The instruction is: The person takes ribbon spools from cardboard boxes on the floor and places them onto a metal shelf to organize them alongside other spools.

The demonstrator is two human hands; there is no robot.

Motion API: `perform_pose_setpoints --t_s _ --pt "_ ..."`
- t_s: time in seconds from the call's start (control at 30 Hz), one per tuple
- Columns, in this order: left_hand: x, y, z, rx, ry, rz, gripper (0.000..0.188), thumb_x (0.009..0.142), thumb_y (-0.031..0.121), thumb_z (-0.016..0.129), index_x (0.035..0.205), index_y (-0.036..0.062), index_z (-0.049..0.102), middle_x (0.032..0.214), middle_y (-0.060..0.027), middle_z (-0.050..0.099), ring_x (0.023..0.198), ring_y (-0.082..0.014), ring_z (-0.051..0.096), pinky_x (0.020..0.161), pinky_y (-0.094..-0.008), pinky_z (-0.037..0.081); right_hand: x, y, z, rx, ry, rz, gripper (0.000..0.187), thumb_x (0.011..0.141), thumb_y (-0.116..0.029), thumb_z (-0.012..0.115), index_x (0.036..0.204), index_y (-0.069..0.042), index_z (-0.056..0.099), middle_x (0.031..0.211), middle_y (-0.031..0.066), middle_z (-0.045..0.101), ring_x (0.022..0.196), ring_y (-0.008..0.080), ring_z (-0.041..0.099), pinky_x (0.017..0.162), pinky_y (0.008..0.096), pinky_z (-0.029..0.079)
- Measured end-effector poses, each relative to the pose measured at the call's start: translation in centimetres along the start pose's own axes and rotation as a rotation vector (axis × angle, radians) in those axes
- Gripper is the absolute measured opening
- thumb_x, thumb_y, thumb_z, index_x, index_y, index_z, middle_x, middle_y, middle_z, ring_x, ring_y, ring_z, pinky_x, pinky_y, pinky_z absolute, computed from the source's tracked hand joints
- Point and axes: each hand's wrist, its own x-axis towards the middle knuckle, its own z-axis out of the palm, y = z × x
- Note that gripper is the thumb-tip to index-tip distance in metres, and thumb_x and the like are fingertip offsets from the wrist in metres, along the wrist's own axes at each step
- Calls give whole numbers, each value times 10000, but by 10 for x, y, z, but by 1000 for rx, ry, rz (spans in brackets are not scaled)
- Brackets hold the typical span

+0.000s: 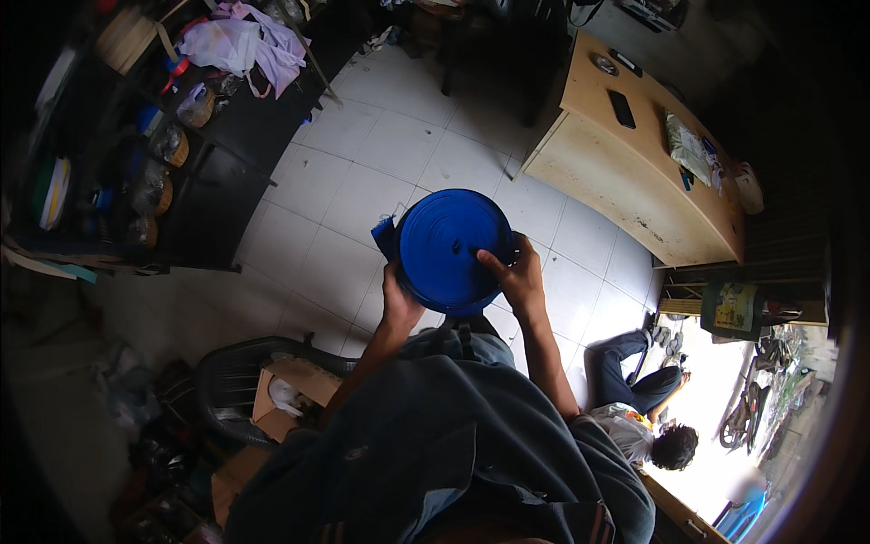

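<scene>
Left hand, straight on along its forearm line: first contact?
The blue roll: the left hand already holds its lower-left edge. Most of its fingers are hidden, so whether they'd push it or slide underneath is unclear.

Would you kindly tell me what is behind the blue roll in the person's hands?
Pale floor tiles show beyond the blue roll. The left hand and right hand hold it, fingers partly hidden behind it. Whatever else it covers cannot be seen.
</scene>
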Motion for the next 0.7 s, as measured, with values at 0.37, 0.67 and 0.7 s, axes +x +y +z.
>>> perform_pose_setpoints --t_s 0.37,0.67,0.7 --pt "175 40 48 -46 236 227 544 937 460 271 1277 68 437 1283 -125 490 1186 -283 478 994 -462 397 218 -53 17 127 -123 -36 461 859 -300 649 1128 59 540 997 225 610 857 285 619 777 344 482" --pt "294 97 48 1468 499 856 395 897 299 493 1207 56 451 1152 -124 523 1054 -270 555 915 -434 466 345 -95 60 266 -340 98 531 833 -290 681 1156 92 503 1037 207 596 920 232 594 809 321 476" --pt "311 100 34 1374 518 848 399 878 279 534 1198 55 455 1137 -122 528 1040 -263 561 904 -426 471 359 -100 68 237 -370 101 562 823 -302 689 1167 96 491 1056 218 583 949 243 588 835 331 471"
